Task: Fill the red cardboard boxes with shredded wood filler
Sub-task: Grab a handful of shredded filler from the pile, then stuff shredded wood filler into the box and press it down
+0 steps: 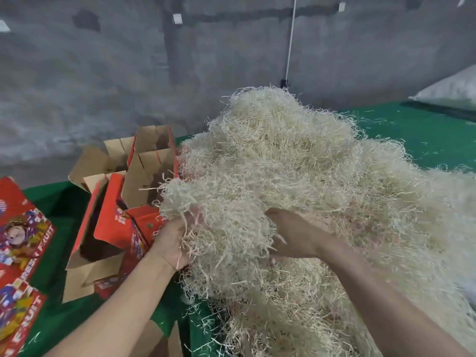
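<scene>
Green table (425, 140), grey wall (103, 73): left hand (172, 240) clutches a clump from the shredded wood filler (296, 155) heap, right hand (296, 233) fingers buried, grip unclear; adjacent open red cardboard boxes (110, 228) apparently unfilled, early stage.

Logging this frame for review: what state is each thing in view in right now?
shredded wood filler: heaped loose on the green table.
left hand: palm up, grips a clump of filler.
right hand: fingers buried in filler, grip hidden.
open red boxes: flaps up, no filler visible inside.
flat red boxes: lying flat at the left edge.
</scene>
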